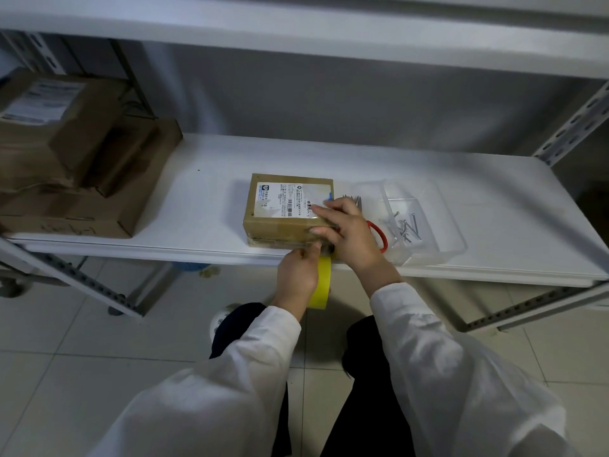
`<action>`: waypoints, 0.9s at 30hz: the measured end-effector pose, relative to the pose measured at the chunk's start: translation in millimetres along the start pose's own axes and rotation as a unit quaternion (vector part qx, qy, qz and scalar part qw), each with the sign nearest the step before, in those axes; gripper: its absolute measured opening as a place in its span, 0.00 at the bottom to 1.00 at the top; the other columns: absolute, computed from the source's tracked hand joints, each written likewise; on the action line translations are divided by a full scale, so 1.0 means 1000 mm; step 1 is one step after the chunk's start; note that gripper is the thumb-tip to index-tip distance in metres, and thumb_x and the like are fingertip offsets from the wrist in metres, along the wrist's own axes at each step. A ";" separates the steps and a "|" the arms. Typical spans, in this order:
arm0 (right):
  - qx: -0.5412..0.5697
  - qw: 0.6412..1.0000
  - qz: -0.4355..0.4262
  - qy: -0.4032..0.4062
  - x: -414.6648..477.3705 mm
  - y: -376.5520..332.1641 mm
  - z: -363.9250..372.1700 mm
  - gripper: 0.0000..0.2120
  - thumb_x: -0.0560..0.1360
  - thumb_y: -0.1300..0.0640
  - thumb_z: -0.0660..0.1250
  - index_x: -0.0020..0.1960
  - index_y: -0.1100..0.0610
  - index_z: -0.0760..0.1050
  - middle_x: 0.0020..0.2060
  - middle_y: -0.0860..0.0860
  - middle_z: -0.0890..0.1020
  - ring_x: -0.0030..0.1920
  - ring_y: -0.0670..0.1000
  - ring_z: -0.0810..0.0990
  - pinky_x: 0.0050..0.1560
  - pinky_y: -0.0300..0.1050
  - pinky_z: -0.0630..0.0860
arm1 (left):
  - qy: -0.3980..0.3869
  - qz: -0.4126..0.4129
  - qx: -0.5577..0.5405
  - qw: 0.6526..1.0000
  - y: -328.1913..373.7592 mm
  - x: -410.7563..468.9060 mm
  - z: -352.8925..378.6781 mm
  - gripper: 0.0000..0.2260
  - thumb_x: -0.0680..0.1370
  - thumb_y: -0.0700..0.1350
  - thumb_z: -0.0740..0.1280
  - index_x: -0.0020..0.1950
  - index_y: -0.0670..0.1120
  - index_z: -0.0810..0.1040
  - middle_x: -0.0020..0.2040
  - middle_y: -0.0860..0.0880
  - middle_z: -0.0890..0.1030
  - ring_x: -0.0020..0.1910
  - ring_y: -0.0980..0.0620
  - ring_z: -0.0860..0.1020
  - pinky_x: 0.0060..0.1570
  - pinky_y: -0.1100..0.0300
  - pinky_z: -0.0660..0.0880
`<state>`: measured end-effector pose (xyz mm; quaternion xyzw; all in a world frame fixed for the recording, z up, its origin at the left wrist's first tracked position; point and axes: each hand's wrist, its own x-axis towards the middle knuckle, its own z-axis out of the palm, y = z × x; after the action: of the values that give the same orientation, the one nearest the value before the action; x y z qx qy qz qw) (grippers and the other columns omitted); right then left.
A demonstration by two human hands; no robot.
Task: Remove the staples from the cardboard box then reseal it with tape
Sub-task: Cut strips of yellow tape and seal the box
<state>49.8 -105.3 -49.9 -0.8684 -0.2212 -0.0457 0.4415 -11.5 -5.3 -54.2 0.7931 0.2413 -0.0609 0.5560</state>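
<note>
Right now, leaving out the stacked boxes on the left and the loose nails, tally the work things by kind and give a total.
Cardboard box: 1
Yellow tape roll: 1
Red-handled pliers: 1
Clear plastic tray: 1
Total: 4

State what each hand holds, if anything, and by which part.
Left hand grips the yellow tape roll by its rim. Right hand only presses the cardboard box at its right end.

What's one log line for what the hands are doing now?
step: resealing | left hand: holds yellow tape roll | right hand: presses cardboard box | nearby: clear tray, red-handled tool
</note>
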 end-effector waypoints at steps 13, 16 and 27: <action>-0.266 0.927 0.264 0.004 -0.009 0.004 -0.012 0.18 0.79 0.56 0.58 0.66 0.62 0.67 0.61 0.60 0.72 0.60 0.61 0.72 0.56 0.49 0.69 | 0.020 -0.024 -0.039 0.999 -0.003 0.000 0.000 0.20 0.79 0.56 0.60 0.57 0.40 0.78 0.58 0.42 0.79 0.60 0.41 0.74 0.59 0.54 0.69; -0.306 0.912 0.273 -0.004 -0.004 0.005 -0.007 0.16 0.79 0.56 0.58 0.64 0.63 0.65 0.61 0.61 0.70 0.60 0.61 0.72 0.54 0.51 0.70 | 0.017 -0.020 -0.034 0.999 -0.005 -0.001 -0.001 0.20 0.79 0.55 0.60 0.57 0.40 0.78 0.58 0.42 0.79 0.59 0.41 0.74 0.57 0.55 0.68; -0.210 0.913 0.344 0.068 0.003 -0.004 -0.016 0.18 0.76 0.54 0.64 0.59 0.66 0.67 0.57 0.62 0.73 0.50 0.59 0.77 0.42 0.45 0.68 | -0.004 -0.022 -0.054 0.998 -0.008 -0.003 -0.014 0.16 0.79 0.54 0.62 0.52 0.44 0.80 0.51 0.45 0.80 0.51 0.47 0.74 0.50 0.61 0.65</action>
<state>52.4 -114.6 -36.3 -0.9581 0.1366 0.0049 0.2516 -20.8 8.9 -54.7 0.7562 0.2589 -0.0632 0.5976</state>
